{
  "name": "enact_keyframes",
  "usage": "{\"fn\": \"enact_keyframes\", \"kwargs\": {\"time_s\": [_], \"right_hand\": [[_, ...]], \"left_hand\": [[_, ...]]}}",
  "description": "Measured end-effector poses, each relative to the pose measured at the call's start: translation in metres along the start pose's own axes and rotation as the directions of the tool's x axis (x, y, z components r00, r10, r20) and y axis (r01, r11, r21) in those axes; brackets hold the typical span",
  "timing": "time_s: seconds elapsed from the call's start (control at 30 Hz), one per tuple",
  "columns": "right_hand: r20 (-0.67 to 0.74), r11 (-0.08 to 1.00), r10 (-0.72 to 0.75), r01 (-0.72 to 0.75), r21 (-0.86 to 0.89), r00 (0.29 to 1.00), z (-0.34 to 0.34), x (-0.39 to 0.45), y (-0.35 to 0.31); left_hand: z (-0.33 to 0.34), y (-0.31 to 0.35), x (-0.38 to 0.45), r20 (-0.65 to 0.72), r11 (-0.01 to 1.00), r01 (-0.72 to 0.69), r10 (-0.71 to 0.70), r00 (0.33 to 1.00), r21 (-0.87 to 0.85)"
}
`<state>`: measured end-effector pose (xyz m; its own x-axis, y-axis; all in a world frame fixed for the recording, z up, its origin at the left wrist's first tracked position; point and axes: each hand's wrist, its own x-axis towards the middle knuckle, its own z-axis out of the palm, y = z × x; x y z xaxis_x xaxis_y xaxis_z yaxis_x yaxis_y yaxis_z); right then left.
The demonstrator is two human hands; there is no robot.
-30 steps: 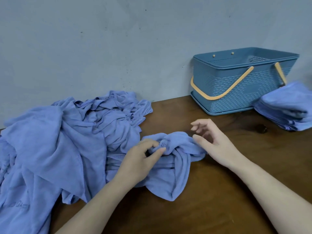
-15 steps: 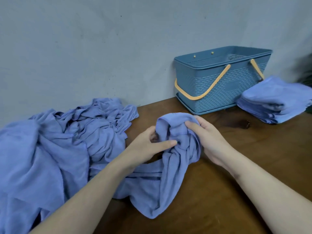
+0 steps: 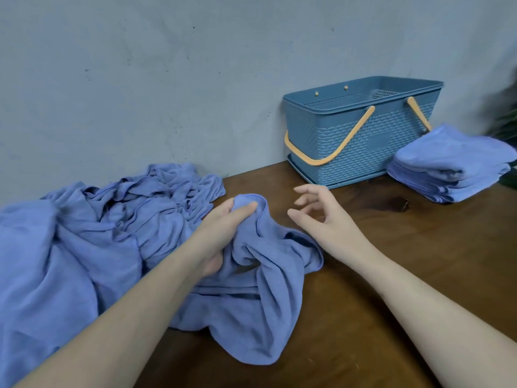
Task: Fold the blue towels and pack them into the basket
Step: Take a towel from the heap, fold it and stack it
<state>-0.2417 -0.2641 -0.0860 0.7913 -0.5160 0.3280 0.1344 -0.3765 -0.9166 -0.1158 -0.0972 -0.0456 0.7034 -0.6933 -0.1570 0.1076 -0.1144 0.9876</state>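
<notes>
Wooden worktop (image 3: pixel 363 317): left hand (image 3: pixel 223 228) grips a crumpled blue towel (image 3: pixel 260 289) at centre; right hand (image 3: pixel 324 217) hovers loose-fingered, holding nothing. Basket (image 3: pixel 361 141) stands at 2 o'clock.

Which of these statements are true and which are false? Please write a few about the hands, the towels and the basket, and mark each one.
1. The left hand grips a crumpled towel. True.
2. The right hand also holds that towel. False: it hovers over the table, fingers loosely spread, holding nothing.
3. Folded towels lie in the basket. False: the stack sits on the table beside it, and no towel shows inside.
4. The basket stands against the wall. True.
5. A pile of unfolded towels lies left of the left hand. True.
</notes>
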Motion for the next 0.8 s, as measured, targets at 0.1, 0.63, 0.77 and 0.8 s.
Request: {"fn": "enact_keyframes", "kwargs": {"time_s": [0.1,0.63,0.77,0.8], "right_hand": [[0.237,0.996,-0.006,0.027,-0.086,0.971,0.007,-0.008,0.0],[0.126,0.877,0.207,-0.241,0.415,0.97,0.007,0.001,0.0],[0.143,0.883,0.33,-0.359,0.303,0.933,0.004,0.01,0.003],[0.128,0.892,0.37,-0.39,0.228,0.92,0.003,0.015,0.004]], "left_hand": [[-0.002,0.006,-0.006,0.103,0.999,0.03,-0.026,0.994,-0.038],[-0.043,0.013,-0.011,0.35,0.952,0.006,-0.119,0.929,0.307],[-0.064,0.006,0.003,0.157,0.963,0.107,-0.149,0.976,0.248],[-0.067,0.005,0.005,0.143,0.978,0.113,-0.138,0.98,0.175]]}}
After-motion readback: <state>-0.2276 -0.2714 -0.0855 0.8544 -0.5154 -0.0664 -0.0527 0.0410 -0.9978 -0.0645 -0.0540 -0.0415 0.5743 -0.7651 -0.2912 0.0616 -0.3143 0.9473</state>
